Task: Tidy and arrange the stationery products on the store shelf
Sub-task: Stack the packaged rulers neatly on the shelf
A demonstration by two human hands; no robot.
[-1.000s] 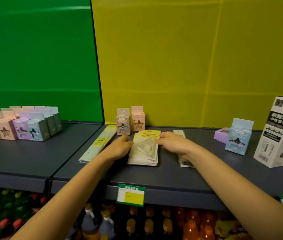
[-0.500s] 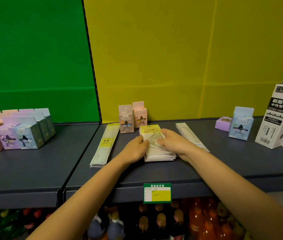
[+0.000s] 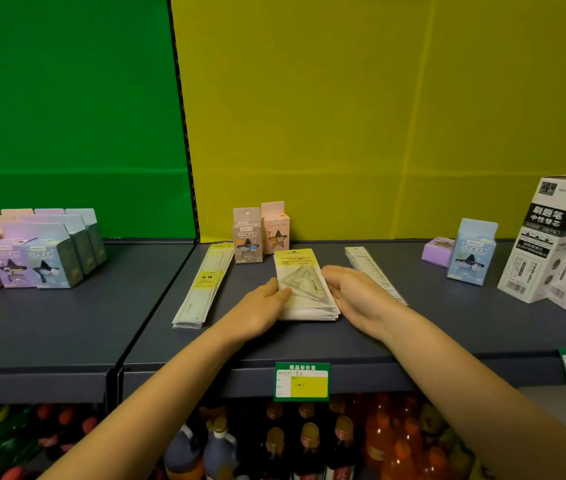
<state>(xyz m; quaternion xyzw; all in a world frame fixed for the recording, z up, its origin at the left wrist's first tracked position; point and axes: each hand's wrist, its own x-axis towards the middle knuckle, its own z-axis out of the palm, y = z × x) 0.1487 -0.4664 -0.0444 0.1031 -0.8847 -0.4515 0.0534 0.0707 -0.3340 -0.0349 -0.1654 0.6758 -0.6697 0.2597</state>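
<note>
A stack of clear packets with triangle rulers and yellow headers (image 3: 304,282) lies flat in the middle of the dark grey shelf (image 3: 67,327). My left hand (image 3: 261,306) presses against the stack's left edge, fingers together. Against the stack's right edge rests my right hand (image 3: 354,292), flat and side-on. The stack is squeezed between both hands. A pile of long straight rulers (image 3: 205,285) lies to the left, and another ruler pile (image 3: 371,271) sits right of my right hand, partly hidden by it.
Two small star-print boxes (image 3: 261,233) stand behind the stack. Several pastel boxes (image 3: 32,258) are grouped far left. A blue box (image 3: 470,251), a lilac box (image 3: 437,251) and white refill cartons (image 3: 558,244) stand right. A price tag (image 3: 302,381) hangs on the shelf lip; bottles below.
Both hands have shifted from lying over the packet stack to its two sides, leaving its top uncovered. The camera view has swung slightly, so the shelf sits differently in frame.
</note>
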